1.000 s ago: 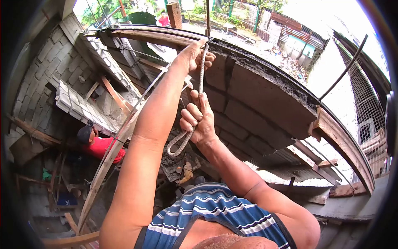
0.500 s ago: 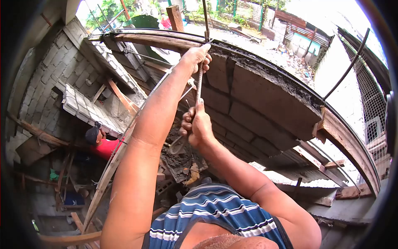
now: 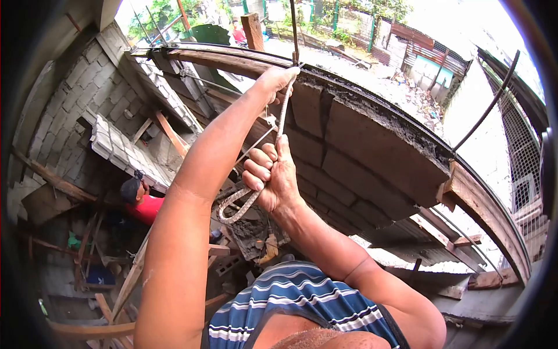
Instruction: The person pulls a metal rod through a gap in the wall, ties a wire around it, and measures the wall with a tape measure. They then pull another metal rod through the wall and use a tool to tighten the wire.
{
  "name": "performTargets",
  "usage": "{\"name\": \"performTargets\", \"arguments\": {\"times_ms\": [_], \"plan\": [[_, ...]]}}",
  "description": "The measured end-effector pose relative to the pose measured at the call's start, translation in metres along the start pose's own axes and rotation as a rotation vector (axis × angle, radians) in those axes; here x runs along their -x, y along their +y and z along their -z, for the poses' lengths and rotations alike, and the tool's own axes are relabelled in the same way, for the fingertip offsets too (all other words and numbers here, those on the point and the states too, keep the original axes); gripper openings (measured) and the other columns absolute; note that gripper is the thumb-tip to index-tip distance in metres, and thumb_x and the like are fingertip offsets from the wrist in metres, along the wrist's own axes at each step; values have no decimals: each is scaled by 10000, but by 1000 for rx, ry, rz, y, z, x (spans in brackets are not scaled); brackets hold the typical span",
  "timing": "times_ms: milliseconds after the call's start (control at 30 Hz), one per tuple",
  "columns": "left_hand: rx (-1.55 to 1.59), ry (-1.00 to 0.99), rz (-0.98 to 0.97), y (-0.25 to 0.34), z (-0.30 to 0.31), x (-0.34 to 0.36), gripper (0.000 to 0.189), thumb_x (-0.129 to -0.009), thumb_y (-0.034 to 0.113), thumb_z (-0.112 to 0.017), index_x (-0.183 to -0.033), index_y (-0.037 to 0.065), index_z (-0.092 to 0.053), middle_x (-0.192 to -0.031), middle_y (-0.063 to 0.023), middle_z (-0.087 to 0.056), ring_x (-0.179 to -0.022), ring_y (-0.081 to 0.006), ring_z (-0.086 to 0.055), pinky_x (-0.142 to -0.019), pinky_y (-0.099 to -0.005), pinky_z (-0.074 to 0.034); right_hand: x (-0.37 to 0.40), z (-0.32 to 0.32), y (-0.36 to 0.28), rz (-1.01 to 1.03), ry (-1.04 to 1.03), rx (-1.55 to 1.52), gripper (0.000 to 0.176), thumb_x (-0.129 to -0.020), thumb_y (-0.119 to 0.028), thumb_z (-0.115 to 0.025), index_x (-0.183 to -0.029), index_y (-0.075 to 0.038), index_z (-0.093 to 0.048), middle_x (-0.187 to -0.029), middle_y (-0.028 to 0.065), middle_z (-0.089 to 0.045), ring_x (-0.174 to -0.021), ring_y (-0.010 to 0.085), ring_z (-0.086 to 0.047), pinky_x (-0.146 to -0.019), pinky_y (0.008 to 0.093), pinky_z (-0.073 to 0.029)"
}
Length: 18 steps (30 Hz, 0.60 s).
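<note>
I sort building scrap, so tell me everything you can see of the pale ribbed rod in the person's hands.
The rod looks like thin, light grey metal with a ribbed surface. It slants nearly upright in front of the block wall. Its upper part is fairly straight; its lower part doubles back in a narrow, rounded loop below the right hand, whose fingers close around it. The left hand is at its top, beside a dark upright bar; that grip is partly hidden.

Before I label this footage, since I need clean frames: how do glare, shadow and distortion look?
Head view: upper right burnt white; lower left dim; timber at right bowed, probably by the lens; black side edges; left hand and right hand fairly sharp.
</note>
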<state>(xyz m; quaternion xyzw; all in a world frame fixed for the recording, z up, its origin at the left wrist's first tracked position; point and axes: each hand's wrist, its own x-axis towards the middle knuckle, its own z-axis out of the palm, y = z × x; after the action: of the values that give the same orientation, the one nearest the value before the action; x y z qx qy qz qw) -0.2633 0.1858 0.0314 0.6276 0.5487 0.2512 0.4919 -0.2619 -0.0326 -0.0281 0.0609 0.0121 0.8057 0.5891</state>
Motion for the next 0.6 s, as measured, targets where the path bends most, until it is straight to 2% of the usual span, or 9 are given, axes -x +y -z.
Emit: {"name": "performTargets", "arguments": {"times_ms": [67,133,200,267,333,400,467,500,600], "plan": [[129,-52,75,-7,4,-5,441,-872,516,-678,-703,120,-588,-546,-13,-530,-388,-132,-433,-377,-301,-335,0,-4,2,1,38,30,535,-1040,-576,-305,-699,-168,-363,-597,-53,-258,-447,89,-254,-367,262,-233],[247,-60,35,-12,-2,-16,451,-851,537,-698,-690,137,-567,-514,-7,-499,-356,-135,-406,-353,-297,-317,1,-9,1,6,48,55,529,-1042,-572,-307,-703,-169,-366,-596,-56,-260,-445,86,-254,-366,259,-232],[213,-98,109,-8,0,-14,443,-872,522,-671,-697,129,-568,-505,-3,-488,-355,-134,-407,-352,-305,-323,4,-10,-6,-11,13,48,533,-1045,-564,-307,-694,-168,-371,-594,-57,-265,-443,85,-254,-363,259,-234],[187,-142,155,-7,2,-15,437,-885,505,-651,-700,119,-566,-497,2,-481,-347,-130,-400,-354,-301,-329,4,-9,-12,-74,-82,-99,540,-1054,-541,-305,-676,-163,-381,-591,-47,-278,-442,94,-266,-361,265,-244],[110,-192,81,-3,5,-20,427,-889,484,-641,-704,105,-569,-505,-4,-493,-366,-131,-422,-359,-315,-338,3,-12,-10,-78,-119,-198,531,-1046,-557,-316,-685,-171,-368,-585,-47,-289,-439,93,-273,-359,262,-238],[92,-132,52,-1,-2,-31,395,-892,433,-644,-696,96,-580,-510,-20,-498,-385,-147,-429,-369,-327,-325,1,-16,-9,-84,-200,-275,525,-1055,-523,-321,-684,-156,-381,-591,-38,-297,-450,100,-283,-376,270,-254],[-106,-16,-14,-1,-6,-35,382,-894,379,-645,-662,82,-582,-509,-40,-493,-404,-159,-433,-389,-333,-317,0,-15,-7,-91,-280,-353,519,-1063,-489,-327,-684,-141,-393,-597,-30,-304,-460,108,-293,-393,278,-270],[-109,-18,-14,-2,-8,-35,382,-894,379,-645,-662,82,-582,-509,-40,-493,-404,-159,-433,-389,-333,-317,-2,-12,-6,-90,-303,-346,511,-1064,-478,-336,-685,-139,-394,-597,-27,-307,-462,110,-293,-398,281,-269],[86,78,-220,-15,-15,-25,425,-883,383,-653,-625,51,-595,-489,-47,-468,-412,-162,-439,-406,-342,-330,-2,-3,-5,-97,-338,-371,493,-1064,-463,-348,-695,-139,-392,-597,-24,-311,-468,112,-294,-407,286,-261]]}}
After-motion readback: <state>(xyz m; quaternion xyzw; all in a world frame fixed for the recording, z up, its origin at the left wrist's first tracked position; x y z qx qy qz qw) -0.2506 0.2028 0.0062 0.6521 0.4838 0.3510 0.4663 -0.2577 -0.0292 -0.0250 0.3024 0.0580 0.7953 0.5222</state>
